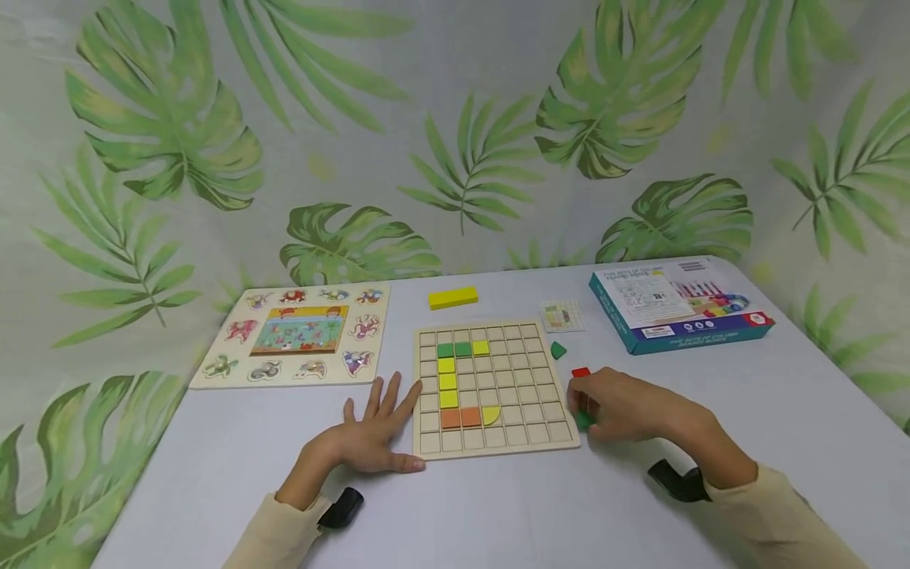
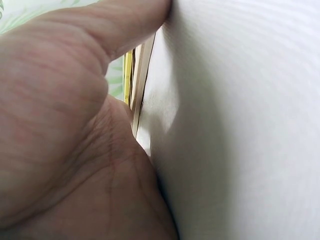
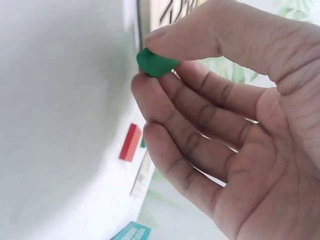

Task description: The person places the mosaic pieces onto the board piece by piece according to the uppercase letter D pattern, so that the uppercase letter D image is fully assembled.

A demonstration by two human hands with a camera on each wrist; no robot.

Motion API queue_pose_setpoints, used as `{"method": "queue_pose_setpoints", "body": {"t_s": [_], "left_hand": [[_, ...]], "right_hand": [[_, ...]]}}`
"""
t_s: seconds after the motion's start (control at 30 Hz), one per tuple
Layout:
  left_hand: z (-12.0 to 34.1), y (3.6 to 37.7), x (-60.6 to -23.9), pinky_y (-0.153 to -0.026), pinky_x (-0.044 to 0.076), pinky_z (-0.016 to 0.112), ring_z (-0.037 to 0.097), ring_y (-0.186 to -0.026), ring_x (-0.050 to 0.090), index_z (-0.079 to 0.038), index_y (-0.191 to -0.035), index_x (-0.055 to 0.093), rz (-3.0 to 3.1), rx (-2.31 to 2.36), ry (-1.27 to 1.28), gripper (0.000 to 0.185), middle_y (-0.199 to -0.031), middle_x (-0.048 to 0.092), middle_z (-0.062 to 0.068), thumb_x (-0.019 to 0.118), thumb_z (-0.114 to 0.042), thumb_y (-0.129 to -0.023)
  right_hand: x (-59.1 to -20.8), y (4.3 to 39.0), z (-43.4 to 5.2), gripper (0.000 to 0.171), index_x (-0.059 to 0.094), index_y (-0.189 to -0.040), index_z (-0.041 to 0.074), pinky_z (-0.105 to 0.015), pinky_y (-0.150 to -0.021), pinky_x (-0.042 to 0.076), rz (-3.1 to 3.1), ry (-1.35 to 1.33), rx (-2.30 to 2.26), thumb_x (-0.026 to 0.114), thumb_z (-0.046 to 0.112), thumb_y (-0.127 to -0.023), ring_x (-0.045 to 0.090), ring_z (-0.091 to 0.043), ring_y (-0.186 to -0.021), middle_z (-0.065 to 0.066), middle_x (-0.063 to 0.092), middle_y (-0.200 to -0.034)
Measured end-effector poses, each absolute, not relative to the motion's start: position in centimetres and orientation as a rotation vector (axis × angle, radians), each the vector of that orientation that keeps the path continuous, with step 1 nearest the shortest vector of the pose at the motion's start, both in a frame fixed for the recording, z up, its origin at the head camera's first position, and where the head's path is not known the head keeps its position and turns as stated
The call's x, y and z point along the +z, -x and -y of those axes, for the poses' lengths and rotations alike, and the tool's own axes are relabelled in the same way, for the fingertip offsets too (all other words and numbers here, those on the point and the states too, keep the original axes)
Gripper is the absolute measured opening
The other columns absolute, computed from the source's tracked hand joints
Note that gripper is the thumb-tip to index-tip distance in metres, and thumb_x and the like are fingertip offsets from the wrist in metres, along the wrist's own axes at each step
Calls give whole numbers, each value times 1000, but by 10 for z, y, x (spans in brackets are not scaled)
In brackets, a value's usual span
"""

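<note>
Between thumb and fingertips my right hand (image 1: pixel 626 405) pinches a small green block (image 3: pixel 156 63), just off the right edge of the wooden grid board (image 1: pixel 526 395). My left hand (image 1: pixel 378 435) is spread out at the board's left edge, its fingers straight and touching it. On the board lie two green squares (image 1: pixel 463 349), several yellow squares (image 1: pixel 447 381), two orange squares (image 1: pixel 471 416) and a yellow quarter-round piece (image 1: pixel 490 415). A red block (image 3: pixel 130 142) sits on the table beyond the right hand, with a green quarter-round piece (image 1: pixel 558 349) behind it.
A yellow bar (image 1: pixel 453 298) lies behind the board. Near its back right corner is a pattern card (image 1: pixel 571 323). A teal game box (image 1: pixel 682 340) stands at the back right. To the left lies a sea-animal puzzle board (image 1: pixel 242 378).
</note>
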State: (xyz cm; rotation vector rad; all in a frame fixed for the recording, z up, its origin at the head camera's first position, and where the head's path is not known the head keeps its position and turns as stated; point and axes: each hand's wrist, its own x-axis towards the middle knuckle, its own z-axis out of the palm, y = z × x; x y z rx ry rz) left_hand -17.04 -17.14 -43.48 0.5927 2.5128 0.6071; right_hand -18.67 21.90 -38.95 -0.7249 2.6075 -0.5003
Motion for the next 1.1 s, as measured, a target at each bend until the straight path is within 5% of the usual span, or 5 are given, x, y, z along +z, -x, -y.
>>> {"method": "queue_pose_setpoints", "body": {"t_s": [0.4, 0.7, 1.1], "left_hand": [[168, 168, -427, -106, -16, 77, 41, -149, -28, -24, -163, -3, -2493, 572, -546, 116, -166, -23, 15, 68, -68, -81], [173, 172, -443, -107, -20, 74, 34, -148, -33, -27, -161, -6, -2524, 558, -555, 121, -164, -27, 10, 65, -76, -77], [172, 171, -442, -107, -21, 74, 33, -149, -32, -28, -162, -5, -2526, 568, -545, 119, -164, -28, 7, 67, -72, -78]], "right_hand": [[-379, 210, -191, 17, 75, -105, 14, -26, -75, 52, -2639, 1092, -575, 69, 4, -93, 58, -7, -83, 7, 70, -95], [-389, 224, -171, 3, 77, -92, 12, -23, -72, 54, -2631, 1030, -821, 75, 14, -90, 63, -3, -76, 8, 73, -87], [-404, 219, -153, 8, 72, -89, 10, -22, -71, 54, -2681, 905, -969, 73, 2, -87, 63, -6, -76, 1, 71, -83]]}}
